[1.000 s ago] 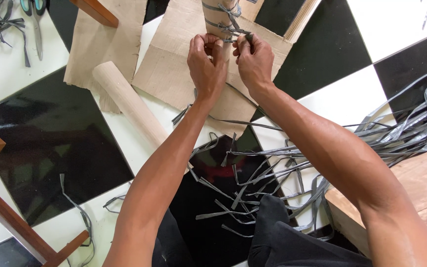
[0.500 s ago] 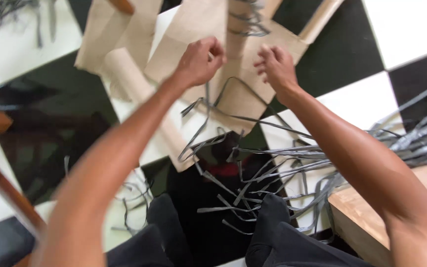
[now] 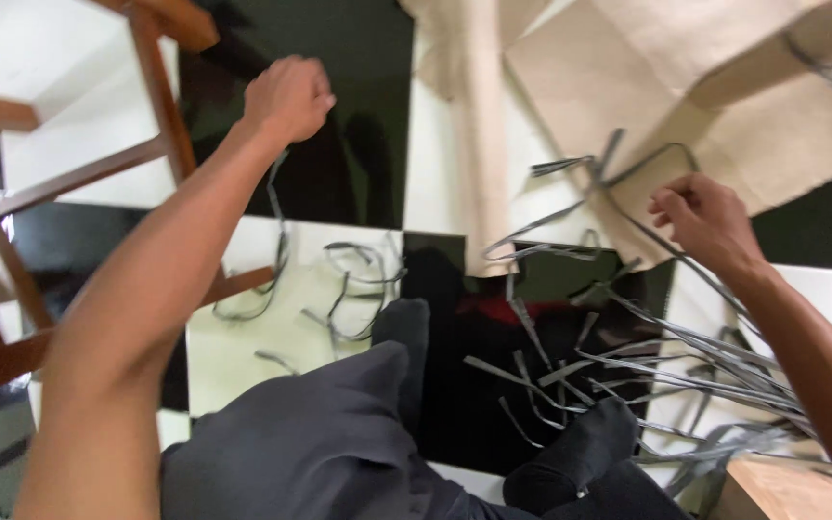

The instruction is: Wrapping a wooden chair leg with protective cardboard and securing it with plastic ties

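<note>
Left hand point(image 3: 286, 96) now far leftward

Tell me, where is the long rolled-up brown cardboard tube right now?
In the head view the long rolled-up brown cardboard tube lies on the black-and-white tiled floor, top centre, between the left hand and right hand, beside the flat brown cardboard sheets.

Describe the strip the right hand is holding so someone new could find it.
Start at the brown cardboard sheet on the checkered floor. At its lower edge the right hand pinches one grey strip. Unlike the strips lying flat nearby, it arches up in a loop.
</note>
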